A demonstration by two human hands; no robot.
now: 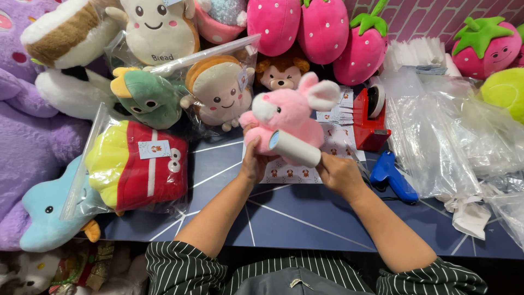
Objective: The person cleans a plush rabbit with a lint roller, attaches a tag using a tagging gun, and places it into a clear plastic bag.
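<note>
A pink plush rabbit [286,114] with white ears and snout is held upright above the blue table [305,218]. My left hand [255,161] grips it from below at its bottom. My right hand [339,173] holds a white lint roller [295,148] whose roll lies against the rabbit's lower body. Under the toy lies a sheet of small printed stickers [289,175].
A red tape dispenser [371,117] and a blue tagging gun [392,176] sit to the right, beside a pile of clear plastic bags [453,136]. Bagged plush toys crowd the left, among them a red fries plush [139,166]; strawberry plushes [322,30] line the back.
</note>
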